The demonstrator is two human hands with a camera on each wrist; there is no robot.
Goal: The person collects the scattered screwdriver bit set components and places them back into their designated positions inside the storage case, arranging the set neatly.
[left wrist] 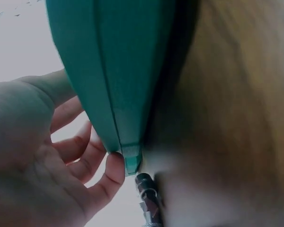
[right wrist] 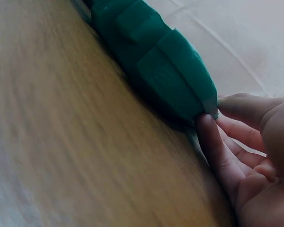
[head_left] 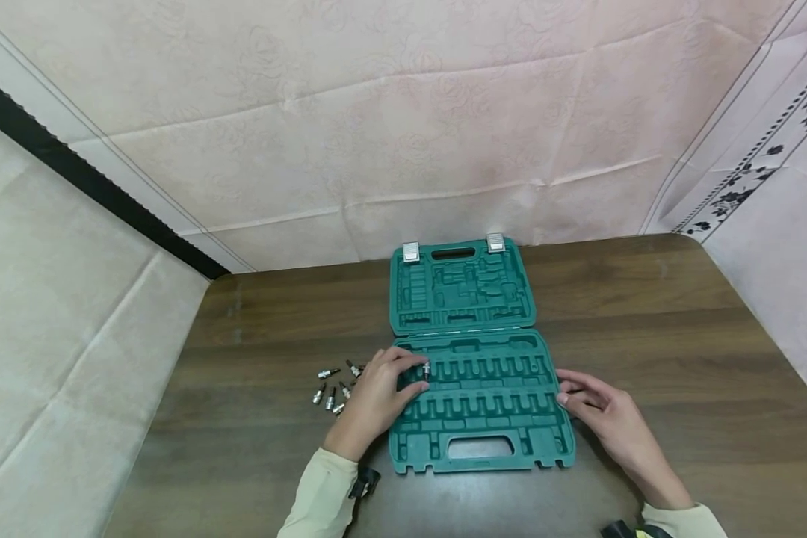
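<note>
Head view: case (head_left: 480, 392) lies open on the bench (head_left: 659, 351), lid (head_left: 462, 284) raised on the far side, two latches (head_left: 411, 252) along its top edge. Long axis of the opened case runs away from the person, handle slot nearest.

Left hand (head_left: 379, 392) reaches over the case's left edge and pinches one bit (head_left: 427, 370) between thumb and fingertip, at the left part of the upper row of slots. Bit's long axis points toward and away from the person, pale end farther off; ends partly covered by the fingertips, so how deep it sits cannot be told. Left wrist view: case wall hides this bit; a dark bit on the bench shows blurred, near the wall.

Right hand (head_left: 605, 415) grips the case's right edge, thumb and fingers at the rim; right wrist view cuts off the rest of the case.

Loose bits (head_left: 330, 400) lie left of the case at mixed angles, several with dark tips pointing away; left hand covers some, exact count unclear.
</note>
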